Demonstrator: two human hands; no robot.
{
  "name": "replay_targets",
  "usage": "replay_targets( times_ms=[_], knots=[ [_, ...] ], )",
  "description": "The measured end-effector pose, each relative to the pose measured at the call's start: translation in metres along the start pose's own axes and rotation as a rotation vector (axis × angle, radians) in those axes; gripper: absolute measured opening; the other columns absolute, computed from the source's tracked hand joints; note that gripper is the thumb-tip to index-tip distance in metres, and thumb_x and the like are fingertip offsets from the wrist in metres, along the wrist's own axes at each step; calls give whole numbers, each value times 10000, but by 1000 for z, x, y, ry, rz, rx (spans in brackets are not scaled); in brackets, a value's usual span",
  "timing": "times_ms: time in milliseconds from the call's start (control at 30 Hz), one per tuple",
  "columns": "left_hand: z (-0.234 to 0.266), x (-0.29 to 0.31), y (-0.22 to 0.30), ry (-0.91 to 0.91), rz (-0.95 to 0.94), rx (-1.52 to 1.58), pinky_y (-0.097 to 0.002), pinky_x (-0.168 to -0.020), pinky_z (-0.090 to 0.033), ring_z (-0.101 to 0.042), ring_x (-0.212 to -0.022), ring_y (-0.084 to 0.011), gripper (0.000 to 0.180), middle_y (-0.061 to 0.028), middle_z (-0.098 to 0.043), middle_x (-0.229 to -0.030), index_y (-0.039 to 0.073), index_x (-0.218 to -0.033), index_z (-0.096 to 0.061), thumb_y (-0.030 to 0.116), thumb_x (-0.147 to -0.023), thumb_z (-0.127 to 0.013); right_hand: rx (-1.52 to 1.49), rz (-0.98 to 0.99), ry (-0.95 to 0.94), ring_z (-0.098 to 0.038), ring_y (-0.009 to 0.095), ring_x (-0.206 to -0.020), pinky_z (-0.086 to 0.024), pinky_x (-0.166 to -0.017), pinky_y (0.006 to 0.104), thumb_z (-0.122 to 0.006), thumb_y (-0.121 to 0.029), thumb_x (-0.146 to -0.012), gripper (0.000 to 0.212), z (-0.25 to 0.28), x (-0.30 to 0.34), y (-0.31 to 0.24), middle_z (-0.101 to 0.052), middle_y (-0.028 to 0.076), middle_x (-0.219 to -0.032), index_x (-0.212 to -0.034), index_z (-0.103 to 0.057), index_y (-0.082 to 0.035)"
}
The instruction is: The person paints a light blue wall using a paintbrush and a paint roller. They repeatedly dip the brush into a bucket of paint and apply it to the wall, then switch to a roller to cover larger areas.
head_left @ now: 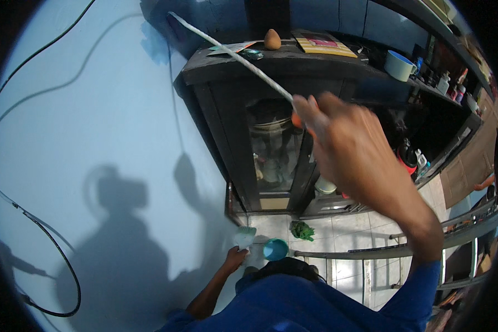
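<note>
My right hand (354,149) is raised in front of the dark cabinet, its fingers closed round the orange handle (296,119) of a long thin whitish rod (232,53). The rod slants up and left. Its far end is by the wall corner above the cabinet, near a darker blue patch (156,45); whether it touches the wall, I cannot tell. Low down beside the light blue wall, my left hand (236,259) is closed on a pale green, flat-looking object (245,237) whose kind is unclear. Just right of that hand is a teal bucket (275,249) with blue liquid in it.
The dark cabinet (216,119) with glass doors carries an egg-shaped brown object (272,40), papers and a light blue mug (399,65). A metal ladder-like frame (371,253) stands at lower right. A black cable (66,260) hangs along the wall. Green crumpled material (302,231) lies on the tiles.
</note>
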State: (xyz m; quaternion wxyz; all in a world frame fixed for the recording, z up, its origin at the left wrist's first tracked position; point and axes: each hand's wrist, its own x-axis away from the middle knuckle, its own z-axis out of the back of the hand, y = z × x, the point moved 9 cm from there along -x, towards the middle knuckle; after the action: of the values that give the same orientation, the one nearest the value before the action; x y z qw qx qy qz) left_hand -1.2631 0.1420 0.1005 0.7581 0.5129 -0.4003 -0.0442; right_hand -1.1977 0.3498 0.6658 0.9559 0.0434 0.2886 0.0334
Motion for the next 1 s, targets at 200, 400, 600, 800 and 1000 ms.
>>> replay_targets(
  times_ms=[200, 400, 600, 800, 1000],
  knots=[
    [0, -7, 5, -54, -181, -114, -296, -417, -372, -433, -467, -138, 222, -42, -456, -598, 24, -776, -463, 207, -779, -589, 13, 11, -34, -546, 227, -542, -441, -447, 311, -553, 61, -700, 399, 7, 14, -19, -525, 149, -730, -1094, -496, 53],
    [7, 2, 1, -18, 55, 6, -299, -433, -383, -433, -472, -143, 239, -42, -447, -594, 42, -745, -440, 228, -779, -585, 20, 34, 42, -534, 227, -548, -441, -474, 315, -543, 68, -698, 370, 4, 7, -4, -518, 147, -746, -1066, -506, 48],
    [5, 2, 7, 29, 49, 76, -270, -334, -330, -410, -399, -110, 208, -42, -451, -567, 20, -758, -463, 194, -792, -572, -71, -52, -108, -537, 242, -559, -437, -495, 301, -560, 63, -657, 442, 8, 45, -27, -510, 154, -785, -1093, -488, 58],
    [3, 3, 3, 4, 125, 56, -270, -351, -332, -414, -422, -119, 217, -40, -450, -599, 41, -777, -441, 188, -777, -600, -48, 40, -17, -536, 247, -568, -434, -463, 315, -557, 58, -648, 464, 0, 14, -11, -508, 164, -809, -1106, -480, 56],
    [-7, -13, -4, -27, 36, 122, -269, -361, -337, -404, -425, -112, 201, -34, -442, -594, 25, -785, -457, 184, -792, -581, -81, -16, -105, -545, 252, -574, -439, -452, 328, -558, 53, -649, 523, -1, 55, -30, -507, 170, -781, -1160, -445, 48]
  ],
)
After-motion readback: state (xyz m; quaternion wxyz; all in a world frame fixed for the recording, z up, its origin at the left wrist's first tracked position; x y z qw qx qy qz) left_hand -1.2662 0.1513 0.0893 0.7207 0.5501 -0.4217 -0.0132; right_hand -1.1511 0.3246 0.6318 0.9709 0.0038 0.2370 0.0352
